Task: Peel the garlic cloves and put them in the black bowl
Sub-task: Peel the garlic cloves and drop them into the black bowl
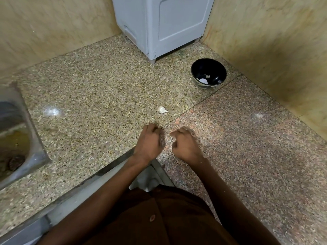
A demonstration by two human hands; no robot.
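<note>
A small white garlic bulb (162, 109) lies on the speckled stone counter (99, 96), just beyond my hands. The black bowl (208, 73) stands at the back right near the corner, with a few small pale pieces inside. My left hand (150, 142) and my right hand (185, 144) hover close together over the counter's front edge, both blurred, with fingers curled inward. A faint pale sliver of a garlic clove (168, 141) shows in the gap between them. What the curled fingers cover is hidden.
A grey plastic appliance (159, 27) stands on short feet at the back of the counter. A steel sink (16, 138) is set in at the left. Beige marble walls (274, 50) close the corner on the left and right.
</note>
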